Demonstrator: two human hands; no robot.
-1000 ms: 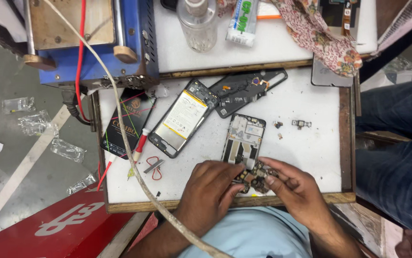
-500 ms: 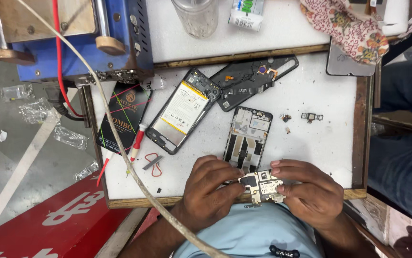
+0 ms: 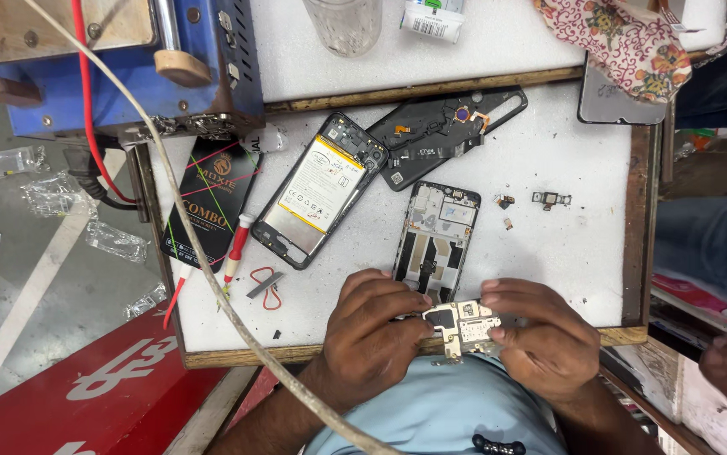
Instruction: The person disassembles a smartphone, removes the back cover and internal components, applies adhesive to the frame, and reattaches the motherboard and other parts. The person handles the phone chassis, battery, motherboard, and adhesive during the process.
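Left hand [image 3: 372, 333] and right hand [image 3: 540, 337] pinching small circuit board [image 3: 463, 322] between fingertips at near edge of white work tray [image 3: 566, 253]; stripped phone frame [image 3: 435, 232] just beyond.

A stripped black phone frame [image 3: 433, 240] lies mid-table [image 3: 566, 253]: a battery-fitted open phone [image 3: 320, 190] to its left, a black plastic back cover [image 3: 443, 135] behind, small loose camera parts [image 3: 549, 200] right, a metal-shielded circuit board [image 3: 463, 324] in front.

bare mat [image 3: 566, 253] right of phone frame [image 3: 432, 240], seemingly clear.
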